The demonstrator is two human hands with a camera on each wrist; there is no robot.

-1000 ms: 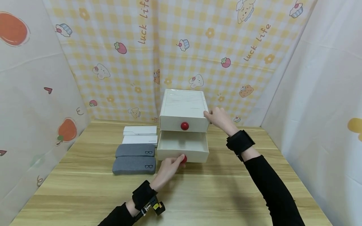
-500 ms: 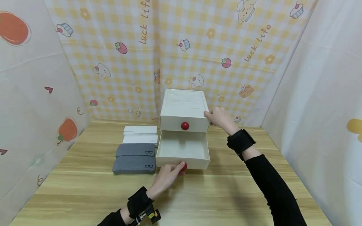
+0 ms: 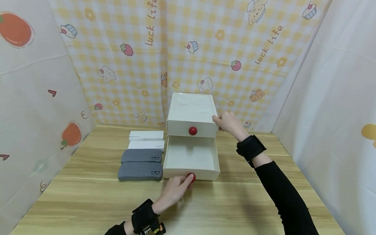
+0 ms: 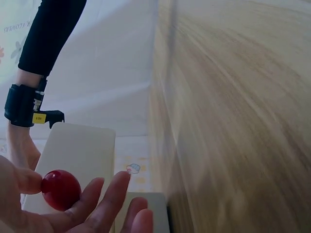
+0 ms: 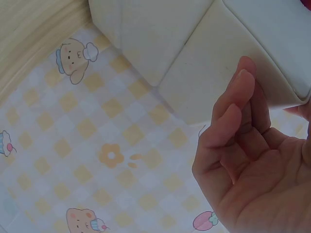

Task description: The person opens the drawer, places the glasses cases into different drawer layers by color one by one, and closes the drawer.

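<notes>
A small white two-drawer storage box [image 3: 194, 107] stands against the back cloth. Its lower drawer [image 3: 205, 174] is pulled well out and bare inside, while the upper drawer [image 3: 179, 128] is closed, with a red knob [image 3: 192, 131]. My left hand [image 3: 172, 191] pinches the lower drawer's round red knob [image 4: 60, 190] between thumb and fingers; the other fingers spread below it in the left wrist view. At the box's front right top corner, my right hand [image 3: 230, 124] holds on, thumb at the top edge. In the right wrist view its bent fingers [image 5: 243, 85] rest along the box's side.
Left of the box, two grey glasses cases [image 3: 140, 171] marked with a glasses print lie in a row with two white slim boxes [image 3: 146, 145]. They sit on a wooden table [image 3: 88, 202]. Printed cloth [image 3: 132, 71] hangs behind, with white cloth at both sides.
My left hand has drawn the lower drawer further out toward me by its knob. My right hand has stayed at the box's corner. The cases and white boxes have not moved.
</notes>
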